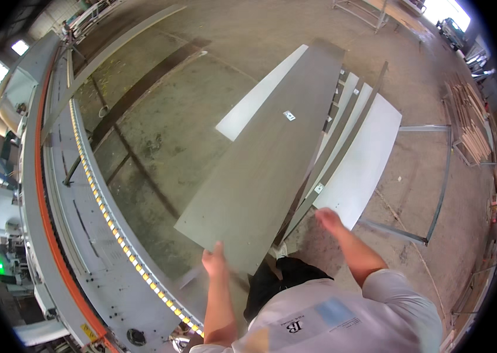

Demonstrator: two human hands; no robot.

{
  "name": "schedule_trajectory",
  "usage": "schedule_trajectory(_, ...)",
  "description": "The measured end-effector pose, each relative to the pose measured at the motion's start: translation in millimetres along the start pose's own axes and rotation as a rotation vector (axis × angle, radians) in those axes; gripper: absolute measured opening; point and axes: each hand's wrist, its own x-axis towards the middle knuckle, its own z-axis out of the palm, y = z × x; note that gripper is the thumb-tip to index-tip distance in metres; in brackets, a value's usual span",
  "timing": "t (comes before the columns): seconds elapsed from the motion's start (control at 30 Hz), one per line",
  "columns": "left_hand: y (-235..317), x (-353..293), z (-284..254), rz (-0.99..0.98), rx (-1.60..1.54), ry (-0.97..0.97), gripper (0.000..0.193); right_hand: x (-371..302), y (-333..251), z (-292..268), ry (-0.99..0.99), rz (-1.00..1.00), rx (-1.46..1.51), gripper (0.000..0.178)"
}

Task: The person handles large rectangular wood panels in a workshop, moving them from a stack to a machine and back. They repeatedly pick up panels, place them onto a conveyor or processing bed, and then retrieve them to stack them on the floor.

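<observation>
A long grey-brown panel (254,159) with a small white label stretches away from me at a slant. At its near left corner my left hand (216,263) is closed on the edge, thumb on top. My right hand (329,220) is blurred, its fingers seem curled, and it hovers by the near end of a white panel (366,156). I cannot make out whether it touches anything. Narrow grey-brown strips (342,147) with labels lie between the large panel and the white one. Another white panel (260,97) shows from under the grey-brown panel's far left side.
To the left runs a long machine with an orange rail (54,235) and a row of yellow-and-white rollers (116,229). A metal frame (449,176) stands on the right, with a rack of wooden strips (469,120) beyond. At the far right is a wooden-topped table (398,17).
</observation>
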Motion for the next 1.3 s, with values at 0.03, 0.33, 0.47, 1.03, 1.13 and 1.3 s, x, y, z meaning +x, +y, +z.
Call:
schedule_trajectory(0.03,9.7,-15.5,-7.7,0.002,-0.002,0.001,0.031,41.9,17.3,-11.6,0.006,-0.228,0.118,0.026)
schedule_trajectory(0.33,10.9,-154.6,-170.0,0.098,-0.043,0.294,0.027,79.3,-124.2,1.2,0.018,0.296,0.667,0.071)
schedule_trajectory(0.47,-18.0,-198.8,-229.6,0.185,-0.129,0.350,0.031,39.9,-99.3,42.3,0.045,0.340,0.916,0.064)
schedule_trajectory(1.03,-82.6,-313.3,-567.9,0.099,0.517,0.682,0.040,-297.3,-54.1,233.7,0.120,0.537,0.771,0.063)
schedule_trajectory(1.13,-64.4,-323.0,-624.2,0.130,0.611,0.682,0.046,-337.4,-26.8,262.9,-0.178,0.496,0.707,0.057)
schedule_trajectory(1.3,-90.6,-338.0,-698.9,0.126,0.937,0.871,0.051,-393.0,-20.1,286.0,-0.508,0.647,0.411,0.045)
